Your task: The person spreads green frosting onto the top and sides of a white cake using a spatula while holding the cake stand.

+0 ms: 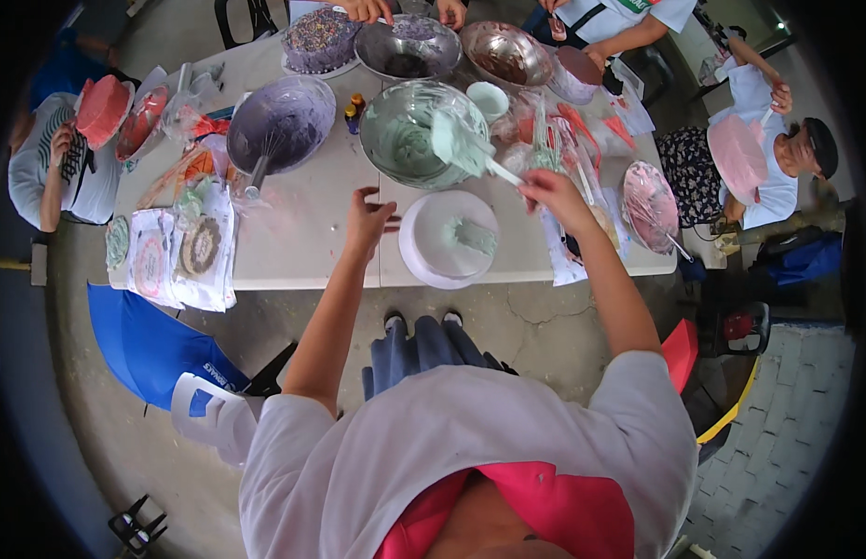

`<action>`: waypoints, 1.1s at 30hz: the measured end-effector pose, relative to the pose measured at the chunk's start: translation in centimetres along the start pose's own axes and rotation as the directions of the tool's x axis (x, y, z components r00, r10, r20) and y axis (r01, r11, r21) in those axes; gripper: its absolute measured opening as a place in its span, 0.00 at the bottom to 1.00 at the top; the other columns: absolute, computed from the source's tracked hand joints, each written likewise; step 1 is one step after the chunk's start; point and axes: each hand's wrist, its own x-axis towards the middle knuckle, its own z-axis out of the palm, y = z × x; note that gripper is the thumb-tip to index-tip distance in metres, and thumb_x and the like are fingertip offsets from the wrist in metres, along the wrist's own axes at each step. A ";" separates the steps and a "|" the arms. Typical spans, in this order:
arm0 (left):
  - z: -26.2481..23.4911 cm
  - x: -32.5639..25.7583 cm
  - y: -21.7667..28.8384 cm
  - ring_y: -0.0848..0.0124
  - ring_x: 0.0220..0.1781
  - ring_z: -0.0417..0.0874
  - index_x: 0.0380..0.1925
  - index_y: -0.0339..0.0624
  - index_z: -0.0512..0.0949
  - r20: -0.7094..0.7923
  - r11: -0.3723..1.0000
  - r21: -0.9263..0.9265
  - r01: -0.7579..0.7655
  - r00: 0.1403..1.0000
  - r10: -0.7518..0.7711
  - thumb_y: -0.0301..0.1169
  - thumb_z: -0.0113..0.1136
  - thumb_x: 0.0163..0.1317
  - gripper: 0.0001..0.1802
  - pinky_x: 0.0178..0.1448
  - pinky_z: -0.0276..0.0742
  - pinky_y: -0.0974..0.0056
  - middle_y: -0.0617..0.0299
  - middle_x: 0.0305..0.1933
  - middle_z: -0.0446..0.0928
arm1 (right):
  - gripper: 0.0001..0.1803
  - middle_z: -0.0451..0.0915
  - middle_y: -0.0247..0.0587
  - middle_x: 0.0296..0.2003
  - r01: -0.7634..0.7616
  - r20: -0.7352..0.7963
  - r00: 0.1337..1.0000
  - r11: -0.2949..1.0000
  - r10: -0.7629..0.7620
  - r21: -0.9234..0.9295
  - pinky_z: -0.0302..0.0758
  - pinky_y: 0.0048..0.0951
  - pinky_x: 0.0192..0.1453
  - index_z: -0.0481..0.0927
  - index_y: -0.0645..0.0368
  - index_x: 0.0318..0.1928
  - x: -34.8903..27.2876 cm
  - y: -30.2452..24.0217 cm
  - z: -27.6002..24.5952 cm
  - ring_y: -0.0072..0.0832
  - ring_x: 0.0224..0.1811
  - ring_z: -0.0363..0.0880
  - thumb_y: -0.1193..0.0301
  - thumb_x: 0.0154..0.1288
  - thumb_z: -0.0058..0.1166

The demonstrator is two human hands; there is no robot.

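Note:
My right hand [552, 191] grips the white handle of a spatula [465, 149] loaded with pale green frosting, its blade over the rim of a metal bowl [409, 154] of the same frosting. A round white cake [449, 238] with a dab of green frosting on top sits on the white table [307, 252] just in front of me. My left hand [368, 222] hovers open beside the cake's left edge, fingers spread, holding nothing.
A bowl of purple frosting with a whisk [282, 123] stands to the left, with more metal bowls [407, 47] and a sprinkled purple cake [319, 39] behind. Other people work around the table, holding pink cakes [736, 156]. A blue folded umbrella [153, 345] lies on the floor at left.

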 end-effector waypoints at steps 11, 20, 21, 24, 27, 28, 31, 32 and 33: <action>4.0 -8.5 -5.7 0.68 0.19 0.78 0.32 0.32 0.66 0.035 0.987 0.083 0.141 0.989 -0.144 0.31 0.61 0.53 0.16 0.23 0.80 0.65 0.57 0.23 0.72 | 0.22 0.67 0.39 0.25 0.135 -0.276 0.858 0.710 -0.433 -0.692 0.67 0.33 0.33 0.77 0.40 0.48 -11.3 9.0 4.5 0.35 0.28 0.68 0.78 0.53 0.51; 4.5 -8.5 -7.1 0.66 0.19 0.79 0.30 0.32 0.67 0.010 0.987 -0.027 0.157 0.988 -0.157 0.33 0.62 0.53 0.17 0.23 0.81 0.63 0.57 0.22 0.72 | 0.28 0.66 0.42 0.28 0.054 -0.141 0.912 0.452 -0.386 -0.891 0.68 0.36 0.38 0.74 0.37 0.52 -13.2 9.8 3.2 0.38 0.34 0.68 0.80 0.50 0.48; 4.4 -8.5 -7.3 0.66 0.19 0.79 0.29 0.32 0.67 0.008 0.988 -0.045 0.148 0.989 -0.148 0.34 0.62 0.53 0.17 0.23 0.81 0.63 0.56 0.22 0.72 | 0.27 0.66 0.42 0.28 0.050 -0.129 0.911 0.417 -0.391 -0.907 0.68 0.36 0.39 0.74 0.37 0.52 -13.2 9.5 2.8 0.39 0.34 0.68 0.79 0.51 0.47; 4.6 -8.5 -7.2 0.66 0.19 0.79 0.29 0.32 0.68 0.013 0.990 -0.035 0.136 0.991 -0.136 0.34 0.62 0.52 0.17 0.23 0.81 0.63 0.56 0.23 0.73 | 0.26 0.66 0.42 0.28 0.023 -0.123 0.922 0.367 -0.368 -0.930 0.68 0.37 0.39 0.74 0.38 0.51 -13.7 8.5 1.3 0.39 0.35 0.68 0.78 0.52 0.46; 4.6 -8.5 -7.1 0.66 0.19 0.79 0.29 0.33 0.68 0.010 0.988 -0.047 0.144 0.990 -0.144 0.34 0.62 0.52 0.17 0.23 0.81 0.63 0.56 0.23 0.73 | 0.24 0.66 0.42 0.28 0.006 -0.140 0.922 0.376 -0.360 -0.927 0.68 0.37 0.39 0.75 0.39 0.50 -14.7 7.3 -0.3 0.38 0.34 0.68 0.78 0.53 0.46; 4.6 -8.5 -7.1 0.66 0.19 0.79 0.29 0.33 0.68 0.008 0.988 -0.049 0.146 0.989 -0.145 0.34 0.62 0.52 0.17 0.23 0.81 0.63 0.56 0.23 0.73 | 0.23 0.66 0.42 0.28 0.010 -0.156 0.912 0.402 -0.380 -0.916 0.68 0.37 0.37 0.76 0.40 0.50 -14.9 7.0 -0.7 0.38 0.33 0.69 0.77 0.53 0.47; 4.5 -8.4 -7.2 0.66 0.20 0.79 0.30 0.32 0.67 0.010 0.987 -0.063 0.150 0.989 -0.150 0.33 0.62 0.52 0.16 0.21 0.80 0.64 0.56 0.24 0.73 | 0.19 0.67 0.42 0.25 -0.034 -0.244 0.933 0.608 -0.266 -0.793 0.68 0.31 0.34 0.76 0.43 0.49 -15.6 6.6 -0.9 0.34 0.30 0.69 0.75 0.57 0.49; 4.5 -8.4 -7.1 0.66 0.20 0.79 0.31 0.32 0.68 0.022 0.986 -0.066 0.156 0.988 -0.155 0.33 0.62 0.52 0.16 0.21 0.80 0.64 0.56 0.24 0.73 | 0.19 0.67 0.42 0.25 -0.038 -0.244 0.933 0.605 -0.263 -0.795 0.68 0.31 0.34 0.76 0.43 0.49 -15.6 7.1 -0.6 0.34 0.30 0.69 0.75 0.57 0.49; 4.5 -8.3 -7.1 0.66 0.21 0.79 0.31 0.32 0.68 0.034 0.984 -0.069 0.162 0.987 -0.160 0.33 0.61 0.52 0.16 0.22 0.80 0.64 0.55 0.24 0.73 | 0.18 0.68 0.41 0.24 0.029 -0.277 0.934 0.818 -0.228 -0.574 0.67 0.29 0.33 0.76 0.44 0.49 -15.4 8.0 0.1 0.31 0.28 0.68 0.74 0.58 0.49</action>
